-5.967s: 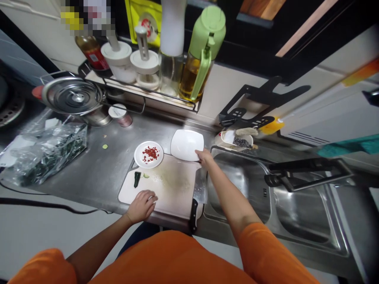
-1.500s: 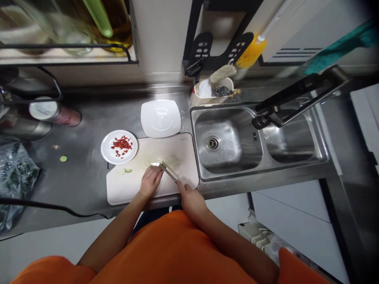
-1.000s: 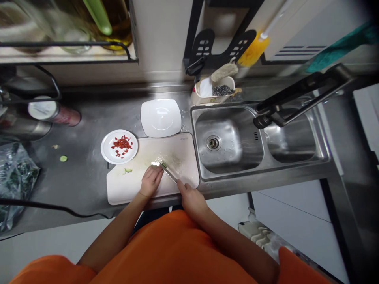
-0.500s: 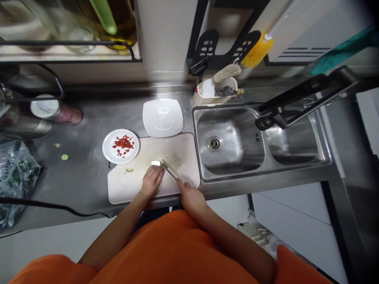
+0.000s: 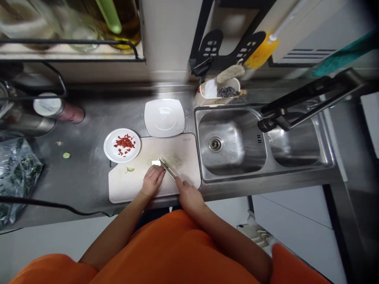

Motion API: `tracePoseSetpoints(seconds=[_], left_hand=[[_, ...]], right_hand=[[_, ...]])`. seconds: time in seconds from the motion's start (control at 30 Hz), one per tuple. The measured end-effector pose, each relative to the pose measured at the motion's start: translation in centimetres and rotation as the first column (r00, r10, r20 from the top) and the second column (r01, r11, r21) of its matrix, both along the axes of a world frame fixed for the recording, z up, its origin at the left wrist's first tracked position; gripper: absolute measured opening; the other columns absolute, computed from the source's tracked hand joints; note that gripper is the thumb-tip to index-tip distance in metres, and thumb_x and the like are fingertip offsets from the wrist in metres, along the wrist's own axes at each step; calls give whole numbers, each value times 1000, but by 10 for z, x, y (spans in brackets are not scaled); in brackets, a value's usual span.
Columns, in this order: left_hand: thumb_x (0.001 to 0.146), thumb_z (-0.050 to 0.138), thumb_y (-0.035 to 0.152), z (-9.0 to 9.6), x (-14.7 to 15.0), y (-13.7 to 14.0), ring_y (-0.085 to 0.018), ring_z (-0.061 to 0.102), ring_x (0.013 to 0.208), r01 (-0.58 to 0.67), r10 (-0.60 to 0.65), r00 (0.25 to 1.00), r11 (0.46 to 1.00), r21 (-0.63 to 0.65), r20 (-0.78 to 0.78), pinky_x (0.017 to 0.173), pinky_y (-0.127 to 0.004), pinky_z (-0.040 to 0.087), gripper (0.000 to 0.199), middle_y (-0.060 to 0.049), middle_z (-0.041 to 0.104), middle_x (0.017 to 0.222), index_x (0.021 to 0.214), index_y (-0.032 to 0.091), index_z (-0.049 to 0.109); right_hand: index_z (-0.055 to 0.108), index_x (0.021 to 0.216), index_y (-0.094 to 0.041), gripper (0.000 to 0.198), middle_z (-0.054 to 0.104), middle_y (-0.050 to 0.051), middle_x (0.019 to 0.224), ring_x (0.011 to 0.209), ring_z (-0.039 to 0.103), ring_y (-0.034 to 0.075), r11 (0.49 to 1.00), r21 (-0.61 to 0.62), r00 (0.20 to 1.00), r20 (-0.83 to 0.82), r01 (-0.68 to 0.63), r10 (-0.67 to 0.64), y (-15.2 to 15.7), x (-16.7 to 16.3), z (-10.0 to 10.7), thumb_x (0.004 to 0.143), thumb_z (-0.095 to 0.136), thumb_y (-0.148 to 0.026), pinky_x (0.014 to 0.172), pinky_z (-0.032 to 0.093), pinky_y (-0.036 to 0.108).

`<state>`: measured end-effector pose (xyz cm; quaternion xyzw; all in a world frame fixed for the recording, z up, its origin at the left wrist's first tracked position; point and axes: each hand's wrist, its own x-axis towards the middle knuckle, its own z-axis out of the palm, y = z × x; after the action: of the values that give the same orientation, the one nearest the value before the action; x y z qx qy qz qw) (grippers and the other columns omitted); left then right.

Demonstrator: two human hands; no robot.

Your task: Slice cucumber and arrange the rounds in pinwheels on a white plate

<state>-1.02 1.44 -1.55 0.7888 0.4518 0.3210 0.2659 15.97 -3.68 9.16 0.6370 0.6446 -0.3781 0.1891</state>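
Observation:
My right hand is closed around the handle of a knife, its blade slanting up and left over the pale cutting board. Close to the blade tip, my left hand rests on the board with its fingers curled together. Whatever those fingers press is hidden. A small green bit shows beside the blade, and a bright white patch lies just above the left fingers. Pale green slices lie on the board's left part. Greenish wet scraps are scattered around the blade.
A round white plate of red dried berries overlaps the board's upper left corner. Behind the board stands a square white plate. A double sink with a black faucet is at right; a plastic bag lies at left.
The view has shifted slightly, moving the counter things a little to the right. Both hands stay at almost the same spot on the board, the knife still in my right hand.

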Motion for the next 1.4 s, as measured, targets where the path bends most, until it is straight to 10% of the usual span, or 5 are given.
tracePoseSetpoints(seconds=[0.7, 1.4], left_hand=[[88, 51, 22, 2, 1, 0, -16, 61, 84, -11, 12, 1000, 999, 33, -20, 82, -34, 50, 16, -6, 67, 90, 100, 19, 61], [88, 51, 22, 3, 0, -1, -16, 61, 87, -13, 13, 1000, 999, 29, -6, 83, -34, 50, 14, -6, 66, 91, 99, 20, 61]], right_hand=[[31, 139, -17, 50, 61, 12, 95, 84, 62, 19, 995, 101, 999, 42, 3, -7, 14, -18, -18, 90, 26, -7, 69, 46, 26], [32, 134, -24, 55, 58, 8, 98, 80, 61, 19, 997, 4, 997, -4, 73, -73, -21, 7, 7, 82, 32, -5, 64, 40, 26]])
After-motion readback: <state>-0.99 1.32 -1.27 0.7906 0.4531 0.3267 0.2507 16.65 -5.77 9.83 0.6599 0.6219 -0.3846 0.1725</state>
